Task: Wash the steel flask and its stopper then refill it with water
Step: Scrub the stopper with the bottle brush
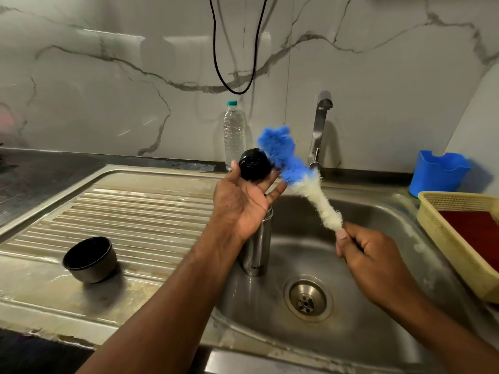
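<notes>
My left hand [244, 201] holds the black stopper [254, 164] at its fingertips, raised over the sink's left edge. The blue and white bottle brush [297, 174] is gripped by its handle in my right hand [364, 252], and its blue tip touches the stopper. The steel flask [258, 249] stands upright in the sink [378, 220], partly hidden behind my left wrist. Its steel cup lid [90, 259] rests mouth-up on the ribbed drainboard [140, 211].
The tap [320, 128] stands behind the sink with no water running. A clear plastic bottle [233, 130] stands by the wall. A blue tub [437, 171] and a yellow basket [459, 238] sit to the right. The drain [307, 298] lies mid-basin.
</notes>
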{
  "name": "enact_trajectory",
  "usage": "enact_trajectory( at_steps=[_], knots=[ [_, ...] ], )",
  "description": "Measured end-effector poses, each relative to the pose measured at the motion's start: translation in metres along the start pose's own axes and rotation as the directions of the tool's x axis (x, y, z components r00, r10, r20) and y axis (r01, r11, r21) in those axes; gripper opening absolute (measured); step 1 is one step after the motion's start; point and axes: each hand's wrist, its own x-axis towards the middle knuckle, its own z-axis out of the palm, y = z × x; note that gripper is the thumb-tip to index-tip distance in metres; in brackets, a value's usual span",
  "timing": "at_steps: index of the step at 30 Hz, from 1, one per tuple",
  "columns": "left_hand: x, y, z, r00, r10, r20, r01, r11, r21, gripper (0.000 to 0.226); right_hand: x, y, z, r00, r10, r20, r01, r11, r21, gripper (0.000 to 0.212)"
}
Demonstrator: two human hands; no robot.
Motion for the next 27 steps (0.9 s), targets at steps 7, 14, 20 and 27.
enact_trajectory(
  at_steps=[7,14,20,27],
  knots=[
    [0.000,0.001,-0.006,0.999,-0.027,0.038,0.025,0.998,0.063,0.047,0.000,0.000,-0.002,1.000,0.013,0.003,-0.013,1.000,-0.028,0.038],
    [0.004,0.004,-0.013,0.965,0.254,0.072,-0.249,0.785,0.567,0.073,0.005,0.003,-0.017,0.999,0.034,-0.039,-0.035,0.999,-0.033,0.037],
    [0.007,-0.001,-0.021,0.864,0.486,0.130,-0.292,0.274,0.916,0.062,0.007,0.003,-0.024,0.995,0.031,-0.095,-0.044,0.988,-0.147,0.030],
    [0.004,-0.001,-0.019,0.840,0.529,0.120,-0.295,0.260,0.919,0.059,0.007,0.007,-0.017,0.997,0.050,-0.050,-0.057,0.987,-0.150,0.034]
  ],
)
